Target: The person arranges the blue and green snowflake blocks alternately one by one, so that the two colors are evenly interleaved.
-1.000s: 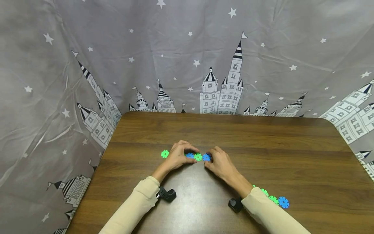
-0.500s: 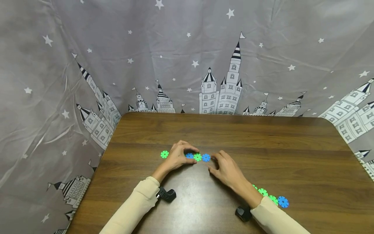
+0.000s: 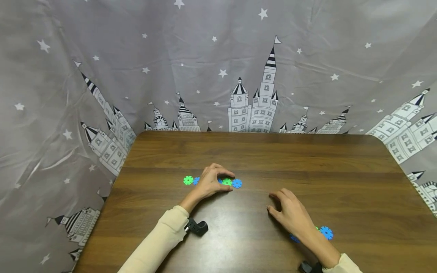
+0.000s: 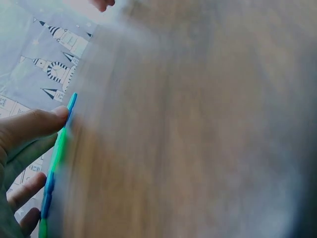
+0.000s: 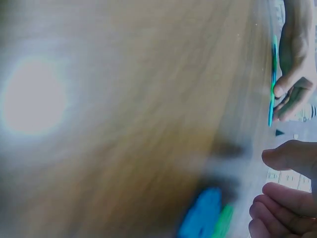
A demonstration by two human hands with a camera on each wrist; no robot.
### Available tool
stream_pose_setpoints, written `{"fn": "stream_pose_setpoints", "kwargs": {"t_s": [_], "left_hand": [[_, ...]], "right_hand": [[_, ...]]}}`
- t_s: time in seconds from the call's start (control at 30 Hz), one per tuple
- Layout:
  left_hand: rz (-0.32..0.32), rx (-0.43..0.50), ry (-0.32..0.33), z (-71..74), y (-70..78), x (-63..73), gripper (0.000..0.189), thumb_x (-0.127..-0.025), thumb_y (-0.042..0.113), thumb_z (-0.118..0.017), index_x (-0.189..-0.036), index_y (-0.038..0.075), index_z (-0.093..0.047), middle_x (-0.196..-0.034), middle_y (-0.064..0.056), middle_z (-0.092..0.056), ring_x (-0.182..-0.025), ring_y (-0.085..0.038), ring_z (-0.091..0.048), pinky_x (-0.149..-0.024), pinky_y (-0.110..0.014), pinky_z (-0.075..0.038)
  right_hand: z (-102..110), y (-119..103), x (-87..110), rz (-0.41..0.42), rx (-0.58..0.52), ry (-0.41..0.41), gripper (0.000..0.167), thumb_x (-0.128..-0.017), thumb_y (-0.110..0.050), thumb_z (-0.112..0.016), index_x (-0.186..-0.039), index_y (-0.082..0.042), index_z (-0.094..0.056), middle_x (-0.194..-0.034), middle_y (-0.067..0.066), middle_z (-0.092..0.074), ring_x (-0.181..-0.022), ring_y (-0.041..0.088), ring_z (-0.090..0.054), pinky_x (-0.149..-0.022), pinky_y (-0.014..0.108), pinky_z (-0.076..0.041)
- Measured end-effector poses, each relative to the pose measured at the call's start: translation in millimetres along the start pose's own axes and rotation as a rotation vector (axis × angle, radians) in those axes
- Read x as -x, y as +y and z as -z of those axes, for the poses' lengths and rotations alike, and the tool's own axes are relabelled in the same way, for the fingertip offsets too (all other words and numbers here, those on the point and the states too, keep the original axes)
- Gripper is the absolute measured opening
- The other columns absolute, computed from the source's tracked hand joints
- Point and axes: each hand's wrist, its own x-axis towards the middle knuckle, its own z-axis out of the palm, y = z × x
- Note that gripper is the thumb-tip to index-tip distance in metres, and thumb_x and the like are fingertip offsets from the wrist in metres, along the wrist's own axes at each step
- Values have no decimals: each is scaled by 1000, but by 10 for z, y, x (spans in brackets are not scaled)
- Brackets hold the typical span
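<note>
Notched plastic discs, green and blue in turn, lie in a row on the table. My left hand [image 3: 209, 183] arches over the row's middle and hides part of it. Its thumb and forefinger grip a green disc [image 3: 227, 182] by its near and far edges. To the right of that is the row's end blue disc [image 3: 237, 183]; a green disc [image 3: 188, 180] forms the left end. My right hand [image 3: 293, 213] is apart from the row, low over the table, fingers loosely curved and holding nothing. Its forearm partly covers other loose discs, among them a blue disc [image 3: 326, 232].
A second blue disc [image 3: 295, 238] peeps out left of the right forearm, and a bit of a green disc [image 3: 317, 228] shows beyond it. The wooden table [image 3: 259, 155] reaches back to a grey curtain [image 3: 205, 68] printed with castles and stars.
My right hand has let go of the blue disc at the row's right end and moved right and nearer me, towards the loose discs. The left hand keeps its place on the row.
</note>
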Motion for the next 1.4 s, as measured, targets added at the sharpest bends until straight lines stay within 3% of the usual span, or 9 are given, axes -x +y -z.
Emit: {"fn": "stream_pose_setpoints", "kwargs": {"t_s": [0.27,0.5,0.67,0.9,1.23,1.4], "left_hand": [[-6,7,-11,-50,44,-36,39,-66,27,-91,-103,21,-78,-104,3,-68,-105,-17,-50,-94,-41,-32],[-6,17,-11,-84,53,-52,38,-67,27,-91,-101,21,-78,-104,3,-68,-104,-17,-49,-96,-43,-31],[0,15,-11,-98,58,-65,37,-66,26,-91,-100,22,-78,-103,5,-69,-104,-16,-49,-96,-41,-30],[-4,22,-10,-118,68,-78,34,-67,24,-90,-99,22,-78,-103,5,-69,-105,-16,-49,-99,-43,-29],[-10,37,-8,-125,60,-81,34,-67,23,-90,-98,21,-78,-103,4,-69,-104,-16,-49,-99,-43,-29],[-4,48,-11,-122,71,-76,33,-68,22,-91,-98,21,-78,-102,5,-68,-104,-16,-49,-99,-44,-28]], "right_hand": [[172,189,272,-59,-7,8,40,-81,-15,-80,-113,3,-67,-106,12,-65,-99,30,-61,-83,46,-52],[240,296,443,-122,23,3,41,-80,-18,-80,-114,2,-68,-101,6,-64,-90,20,-58,-75,40,-50],[237,333,514,-100,43,32,42,-76,-19,-82,-111,0,-69,-98,3,-64,-87,16,-56,-70,37,-48],[249,303,526,-49,61,67,36,-72,-16,-85,-105,-6,-72,-92,-2,-63,-81,11,-55,-66,34,-47],[267,279,458,-56,72,21,29,-71,-15,-83,-97,-7,-74,-88,1,-66,-82,17,-59,-76,44,-47],[282,272,411,-92,40,-18,27,-70,-15,-82,-94,-11,-73,-84,-3,-63,-78,13,-54,-71,39,-46]]}}
